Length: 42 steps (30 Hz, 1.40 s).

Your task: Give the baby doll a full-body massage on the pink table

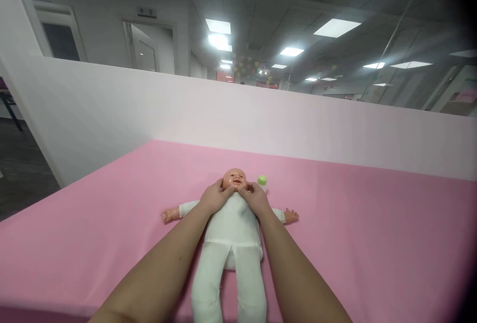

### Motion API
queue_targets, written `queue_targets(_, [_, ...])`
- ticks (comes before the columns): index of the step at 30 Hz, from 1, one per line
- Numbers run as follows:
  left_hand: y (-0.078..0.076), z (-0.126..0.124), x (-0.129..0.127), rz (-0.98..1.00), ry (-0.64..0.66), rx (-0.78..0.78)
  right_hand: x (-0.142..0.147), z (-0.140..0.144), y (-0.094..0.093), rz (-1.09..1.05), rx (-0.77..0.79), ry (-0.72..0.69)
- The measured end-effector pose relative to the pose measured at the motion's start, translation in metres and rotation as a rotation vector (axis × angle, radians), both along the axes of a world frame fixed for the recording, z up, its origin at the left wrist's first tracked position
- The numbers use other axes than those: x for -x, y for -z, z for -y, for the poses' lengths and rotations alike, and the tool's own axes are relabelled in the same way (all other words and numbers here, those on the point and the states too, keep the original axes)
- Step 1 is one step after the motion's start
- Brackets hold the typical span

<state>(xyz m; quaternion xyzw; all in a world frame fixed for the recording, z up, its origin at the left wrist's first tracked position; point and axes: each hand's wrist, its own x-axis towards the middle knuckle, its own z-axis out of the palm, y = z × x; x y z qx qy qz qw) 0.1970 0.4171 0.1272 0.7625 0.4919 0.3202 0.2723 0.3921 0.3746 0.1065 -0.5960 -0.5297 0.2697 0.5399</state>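
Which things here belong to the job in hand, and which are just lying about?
In the job:
- doll, face up
- left hand and right hand, at either side of its chin

Lying about, apparently:
- green-topped container, partly hidden by the right hand

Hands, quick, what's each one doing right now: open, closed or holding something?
Left hand: curved against one side of the doll's head; can't tell whether it's gripping.
Right hand: curved against the other side; likewise can't tell.
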Motion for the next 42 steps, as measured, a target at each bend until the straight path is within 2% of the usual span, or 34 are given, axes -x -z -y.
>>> queue_targets(18, [0.007, -0.007, 0.000, -0.011, -0.020, -0.008, -0.002, -0.003, 0.003, -0.009, -0.038, -0.066])
queue_targets(24, [0.012, -0.011, 0.000, 0.009, -0.005, -0.026, -0.001, -0.003, 0.001, 0.011, -0.032, -0.043])
queue_targets(30, [0.013, -0.012, 0.000, 0.028, -0.003, -0.043, -0.006, -0.010, 0.009, 0.088, -0.018, 0.041])
queue_targets(42, [0.013, -0.012, 0.000, 0.050, 0.008, -0.035, -0.005, -0.009, 0.008, 0.040, -0.004, 0.037])
